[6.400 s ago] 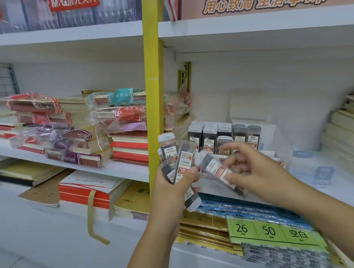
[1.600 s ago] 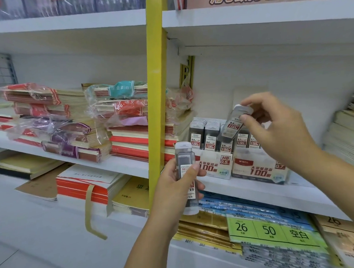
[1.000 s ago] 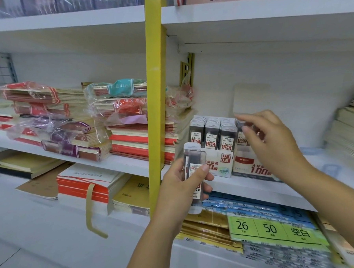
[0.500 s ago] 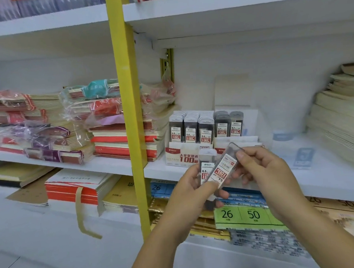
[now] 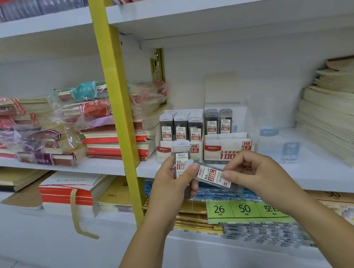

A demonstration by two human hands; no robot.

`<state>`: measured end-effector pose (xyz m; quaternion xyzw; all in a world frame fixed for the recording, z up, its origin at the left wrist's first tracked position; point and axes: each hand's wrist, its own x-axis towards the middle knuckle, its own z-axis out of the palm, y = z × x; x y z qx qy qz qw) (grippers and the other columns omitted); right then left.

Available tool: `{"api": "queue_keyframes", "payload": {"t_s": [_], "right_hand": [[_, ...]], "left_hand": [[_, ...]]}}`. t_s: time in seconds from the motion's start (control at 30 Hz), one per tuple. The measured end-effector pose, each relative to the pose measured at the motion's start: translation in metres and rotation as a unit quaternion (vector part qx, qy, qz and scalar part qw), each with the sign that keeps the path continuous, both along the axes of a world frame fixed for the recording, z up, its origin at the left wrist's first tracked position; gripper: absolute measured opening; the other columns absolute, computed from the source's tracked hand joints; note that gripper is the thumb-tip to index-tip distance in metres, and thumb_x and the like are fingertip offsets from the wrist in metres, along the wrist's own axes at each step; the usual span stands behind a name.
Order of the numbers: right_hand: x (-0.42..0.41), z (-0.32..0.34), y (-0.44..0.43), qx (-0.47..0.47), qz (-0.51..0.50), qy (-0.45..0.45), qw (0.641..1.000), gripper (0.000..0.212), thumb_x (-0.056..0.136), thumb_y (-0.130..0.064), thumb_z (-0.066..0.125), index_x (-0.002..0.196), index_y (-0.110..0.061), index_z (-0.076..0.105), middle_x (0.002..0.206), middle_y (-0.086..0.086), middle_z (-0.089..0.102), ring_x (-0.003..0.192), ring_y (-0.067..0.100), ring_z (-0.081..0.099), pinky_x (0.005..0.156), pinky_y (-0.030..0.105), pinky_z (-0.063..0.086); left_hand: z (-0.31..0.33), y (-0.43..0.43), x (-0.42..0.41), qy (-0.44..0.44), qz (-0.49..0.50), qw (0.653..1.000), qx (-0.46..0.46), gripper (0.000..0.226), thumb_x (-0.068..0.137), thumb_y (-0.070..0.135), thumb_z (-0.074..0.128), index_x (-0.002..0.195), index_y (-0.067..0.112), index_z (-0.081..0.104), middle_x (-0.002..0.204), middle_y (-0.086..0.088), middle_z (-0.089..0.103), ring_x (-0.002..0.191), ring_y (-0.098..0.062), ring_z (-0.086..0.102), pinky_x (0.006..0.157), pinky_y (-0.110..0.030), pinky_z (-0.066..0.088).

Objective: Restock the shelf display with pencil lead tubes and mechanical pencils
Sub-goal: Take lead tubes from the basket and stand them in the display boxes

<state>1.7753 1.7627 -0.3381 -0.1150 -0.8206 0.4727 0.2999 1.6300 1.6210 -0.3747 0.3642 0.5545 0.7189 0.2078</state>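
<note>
My left hand (image 5: 171, 182) grips an upright clear lead tube (image 5: 181, 157) with a red-and-white 0.5 label. My right hand (image 5: 256, 173) pinches a second lead tube (image 5: 213, 176), lying nearly level, its left end against my left thumb. Both hands hover in front of the shelf edge. Behind them stand two white display boxes: the HB 0.5 box (image 5: 194, 148) packed with three rows of tubes (image 5: 180, 124), and the HB 0.7 box (image 5: 227, 148) holding tubes (image 5: 218, 121) at its left, with room at its right. No mechanical pencils show.
A yellow upright post (image 5: 117, 108) divides the shelving left of my hands. Wrapped notebook stacks (image 5: 101, 121) fill the left shelf; cream paper stacks (image 5: 335, 113) sit at far right. Green price tags (image 5: 243, 209) and blue packs lie on the lower shelf.
My right hand placed a tube in the display, came back to my left hand and pulled another tube from it, now turned nearly level. The view shifted right.
</note>
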Motion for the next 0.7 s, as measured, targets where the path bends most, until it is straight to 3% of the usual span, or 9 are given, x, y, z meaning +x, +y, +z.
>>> {"api": "queue_keyframes", "payload": {"t_s": [0.13, 0.27, 0.4, 0.5, 0.6, 0.7], "right_hand": [[-0.005, -0.004, -0.011, 0.069, 0.029, -0.025, 0.997, 0.053, 0.085, -0.006, 0.071, 0.108, -0.052, 0.059, 0.095, -0.017, 0.066, 0.073, 0.004, 0.062, 0.065, 0.024, 0.056], [-0.017, 0.007, -0.02, 0.092, 0.06, -0.031, 0.993, 0.077, 0.089, -0.003, 0.064, 0.127, -0.064, 0.036, 0.093, -0.021, 0.058, 0.081, 0.01, 0.066, 0.071, 0.031, 0.059], [-0.045, 0.049, -0.027, 0.11, 0.023, 0.103, 0.988, 0.059, 0.087, -0.004, 0.067, 0.111, -0.051, 0.041, 0.098, -0.005, 0.067, 0.08, 0.013, 0.07, 0.069, 0.032, 0.06], [-0.072, 0.078, -0.031, 0.207, -0.026, 0.167, 0.964, 0.044, 0.089, -0.015, 0.066, 0.104, -0.044, 0.036, 0.087, -0.005, 0.072, 0.075, 0.012, 0.067, 0.064, 0.03, 0.057], [-0.1, 0.085, -0.032, 0.29, -0.063, 0.132, 0.946, 0.045, 0.09, -0.017, 0.066, 0.106, -0.043, 0.033, 0.08, -0.006, 0.068, 0.069, 0.008, 0.064, 0.061, 0.034, 0.056], [-0.121, 0.079, -0.031, 0.313, -0.069, 0.066, 0.945, 0.047, 0.089, -0.017, 0.067, 0.102, -0.047, 0.032, 0.083, -0.01, 0.063, 0.068, 0.002, 0.062, 0.057, 0.022, 0.052]], "left_hand": [[0.002, 0.001, 0.004, 0.017, 0.001, 1.0, -0.014, 0.006, 0.093, 0.036, 0.066, 0.098, 0.04, 0.068, 0.066, 0.001, 0.068, 0.055, -0.008, 0.057, 0.052, -0.019, 0.049], [0.006, -0.002, 0.0, -0.024, 0.036, 0.999, 0.008, 0.014, 0.102, 0.03, 0.055, 0.105, 0.037, 0.067, 0.084, 0.0, 0.075, 0.063, -0.01, 0.066, 0.057, -0.021, 0.054], [0.011, -0.018, -0.019, -0.068, 0.103, 0.992, 0.04, 0.023, 0.106, 0.02, 0.046, 0.108, 0.03, 0.066, 0.09, 0.004, 0.075, 0.074, -0.016, 0.075, 0.061, -0.023, 0.058], [0.012, -0.032, -0.032, -0.065, 0.12, 0.99, 0.046, 0.024, 0.106, 0.021, 0.047, 0.103, 0.034, 0.066, 0.088, 0.009, 0.076, 0.082, -0.014, 0.076, 0.063, -0.021, 0.059], [0.013, -0.044, -0.043, -0.052, 0.122, 0.99, 0.044, 0.025, 0.106, 0.021, 0.047, 0.101, 0.039, 0.065, 0.09, 0.011, 0.077, 0.084, -0.01, 0.076, 0.063, -0.02, 0.059], [0.011, -0.052, -0.051, -0.038, 0.117, 0.992, 0.037, 0.024, 0.106, 0.02, 0.046, 0.11, 0.038, 0.062, 0.094, 0.011, 0.077, 0.085, -0.01, 0.075, 0.068, -0.023, 0.061]]}}
